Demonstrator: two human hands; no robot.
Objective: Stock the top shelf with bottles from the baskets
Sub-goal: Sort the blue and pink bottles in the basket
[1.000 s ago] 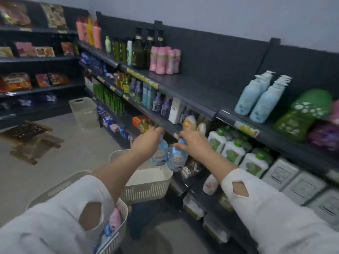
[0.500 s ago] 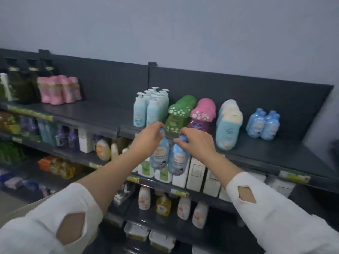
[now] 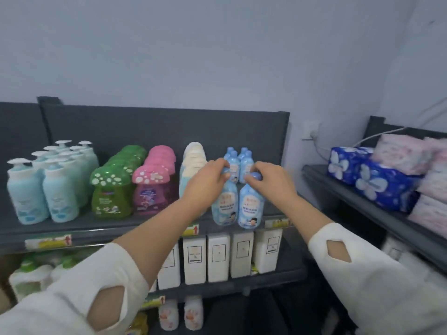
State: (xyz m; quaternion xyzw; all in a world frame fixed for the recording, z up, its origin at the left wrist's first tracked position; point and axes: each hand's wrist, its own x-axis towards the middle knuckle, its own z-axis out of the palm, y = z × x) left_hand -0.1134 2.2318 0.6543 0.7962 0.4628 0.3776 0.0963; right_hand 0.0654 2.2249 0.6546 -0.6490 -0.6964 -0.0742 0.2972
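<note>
I hold two small light-blue bottles by their caps at the front edge of the dark top shelf [image 3: 101,224]. My left hand [image 3: 205,182] grips the left bottle [image 3: 225,209]. My right hand [image 3: 271,183] grips the right bottle [image 3: 250,210]. Both bottles are upright, side by side, their bases at the shelf's front lip. Right behind them stand matching blue bottles [image 3: 239,163] in rows. No basket is in view.
Left along the top shelf are cream-topped bottles [image 3: 193,160], pink mushroom-cap bottles [image 3: 152,187], green ones [image 3: 111,192] and pump bottles [image 3: 43,187]. White boxes [image 3: 219,256] fill the shelf below. At right, a second shelf holds blue [image 3: 370,175] and pink tissue packs.
I have turned right from the aisle and the baskets and carried both bottles up and right, from below the top shelf to its front edge, in front of the matching blue bottles.
</note>
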